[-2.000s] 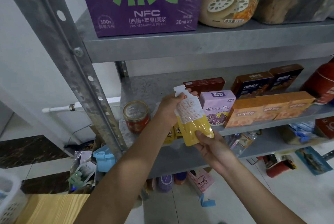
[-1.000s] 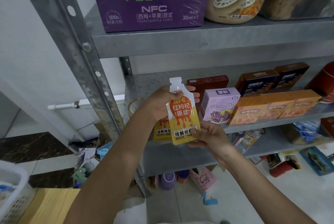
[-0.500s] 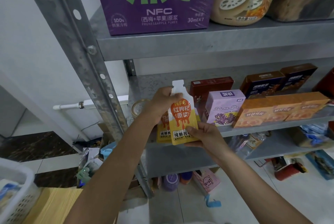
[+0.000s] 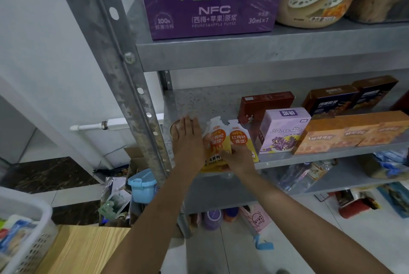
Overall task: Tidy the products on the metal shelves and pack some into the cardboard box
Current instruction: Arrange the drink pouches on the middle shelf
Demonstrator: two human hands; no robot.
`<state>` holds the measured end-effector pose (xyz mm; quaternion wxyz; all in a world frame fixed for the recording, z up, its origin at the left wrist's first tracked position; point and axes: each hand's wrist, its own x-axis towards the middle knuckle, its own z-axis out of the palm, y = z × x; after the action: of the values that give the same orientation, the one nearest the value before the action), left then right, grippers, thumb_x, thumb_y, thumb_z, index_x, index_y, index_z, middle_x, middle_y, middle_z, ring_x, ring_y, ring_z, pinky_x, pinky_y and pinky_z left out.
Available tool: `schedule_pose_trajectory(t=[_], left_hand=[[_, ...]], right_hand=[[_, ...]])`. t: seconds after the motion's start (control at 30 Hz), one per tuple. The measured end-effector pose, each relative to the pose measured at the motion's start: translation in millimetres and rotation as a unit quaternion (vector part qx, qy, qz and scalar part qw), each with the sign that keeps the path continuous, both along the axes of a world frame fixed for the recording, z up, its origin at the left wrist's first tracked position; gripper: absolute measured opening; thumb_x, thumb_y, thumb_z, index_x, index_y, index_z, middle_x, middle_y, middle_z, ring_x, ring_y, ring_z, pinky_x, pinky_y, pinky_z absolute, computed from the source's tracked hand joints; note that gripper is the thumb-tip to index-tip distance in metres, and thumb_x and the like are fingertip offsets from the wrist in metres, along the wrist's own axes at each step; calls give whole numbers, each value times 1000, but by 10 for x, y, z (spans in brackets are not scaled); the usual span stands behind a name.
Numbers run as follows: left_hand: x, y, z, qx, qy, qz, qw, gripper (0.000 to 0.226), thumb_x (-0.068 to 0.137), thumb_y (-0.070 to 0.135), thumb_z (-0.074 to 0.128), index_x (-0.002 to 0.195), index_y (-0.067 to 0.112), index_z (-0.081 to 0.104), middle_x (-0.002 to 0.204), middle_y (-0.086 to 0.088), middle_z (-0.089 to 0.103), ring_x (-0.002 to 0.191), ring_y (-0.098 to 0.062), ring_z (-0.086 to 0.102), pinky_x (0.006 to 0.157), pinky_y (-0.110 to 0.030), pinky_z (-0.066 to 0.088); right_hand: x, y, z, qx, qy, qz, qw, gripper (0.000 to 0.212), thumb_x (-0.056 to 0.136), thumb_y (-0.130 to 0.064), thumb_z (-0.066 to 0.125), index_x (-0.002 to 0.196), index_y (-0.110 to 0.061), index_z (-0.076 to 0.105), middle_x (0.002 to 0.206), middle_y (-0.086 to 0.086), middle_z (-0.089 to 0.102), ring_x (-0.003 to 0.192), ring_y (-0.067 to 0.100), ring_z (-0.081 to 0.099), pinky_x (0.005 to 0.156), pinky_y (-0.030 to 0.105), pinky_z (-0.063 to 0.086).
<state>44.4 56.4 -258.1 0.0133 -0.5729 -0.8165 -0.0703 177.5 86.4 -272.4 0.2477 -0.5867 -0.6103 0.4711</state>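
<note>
Two orange-and-yellow spouted pouches stand side by side at the front left of the middle metal shelf. My right hand grips the lower part of the right pouch from below. My left hand lies flat with straight fingers just left of the left pouch, its thumb against that pouch. A round can is mostly hidden behind my left hand. An open cardboard box shows on the floor behind the shelf upright.
Right of the pouches stand a lilac box, orange boxes, a dark red box and brown boxes. A big purple carton fills the top shelf. A white basket and a wooden surface lie lower left.
The pouch that both hands held up in front of the shelf now stands on the shelf beside the other pouch. My left hand has let go of its top and lies flat.
</note>
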Motion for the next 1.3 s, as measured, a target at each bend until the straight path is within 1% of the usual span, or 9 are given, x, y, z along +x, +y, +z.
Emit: schedule_pose_trajectory(t=[0.2,0.3,0.47,0.67,0.77,0.87,1.03,1.17,1.3], left_hand=[[12,-12,7,-9,11,1,1000,78,102,55,27,155,6,-3,163,-18,-1,151,-33,0,121,-44,1],[5,-3,-1,-19,17,-1,1000,86,99,59,33,154,6,-5,163,-18,-4,151,-33,-2,121,-45,1],[1,17,-13,-21,24,-7,999,85,99,60,31,155,6,-6,163,-18,-5,151,-33,-3,121,-46,1],[42,-28,-78,53,92,-32,994,80,99,57,25,155,9,-5,163,-13,-9,147,-28,-19,119,-44,-11],[221,-61,-178,102,125,-141,977,66,99,45,26,153,7,23,161,-12,20,150,-27,11,120,-43,11],[353,-45,-321,38,-10,-211,977,69,101,51,16,144,5,45,154,-11,38,144,-27,33,114,-47,35],[357,-58,-618,-28,-51,-196,979,87,98,64,3,149,0,31,157,-16,30,146,-29,20,117,-50,19],[354,-58,-628,-18,-46,-191,980,89,96,65,2,149,-1,30,155,-18,32,145,-30,20,115,-48,15],[374,-41,-633,-14,-41,-196,980,98,90,72,-5,152,1,22,160,-17,21,148,-27,7,118,-42,5]], right_hand=[[-10,-35,19,160,-262,62,950,36,97,-50,45,79,-21,55,74,-2,56,77,20,61,61,26,39],[62,-62,-50,208,-233,5,950,36,104,-37,33,111,-10,56,101,10,64,95,29,64,71,33,44],[345,-61,-298,300,-204,-54,930,28,101,-21,43,119,-4,56,121,16,53,111,32,50,81,42,47],[482,1,-543,106,-60,-196,973,19,93,-18,61,98,1,61,104,20,62,103,36,56,82,36,42],[423,7,-470,7,51,-260,964,19,89,-17,67,79,-14,51,102,16,60,94,29,58,79,33,42],[359,62,-386,-51,121,-312,941,36,81,-24,77,72,-16,43,89,17,60,88,33,63,79,43,51],[334,58,-320,-82,116,-320,937,49,77,-16,81,96,-9,36,99,15,56,98,33,60,89,43,50],[367,17,-394,-71,108,-299,945,36,84,-6,70,88,-15,36,106,17,56,103,35,58,86,40,49],[457,-70,-393,-119,217,-316,916,37,86,9,60,99,-15,35,108,14,51,98,29,57,77,40,56]])
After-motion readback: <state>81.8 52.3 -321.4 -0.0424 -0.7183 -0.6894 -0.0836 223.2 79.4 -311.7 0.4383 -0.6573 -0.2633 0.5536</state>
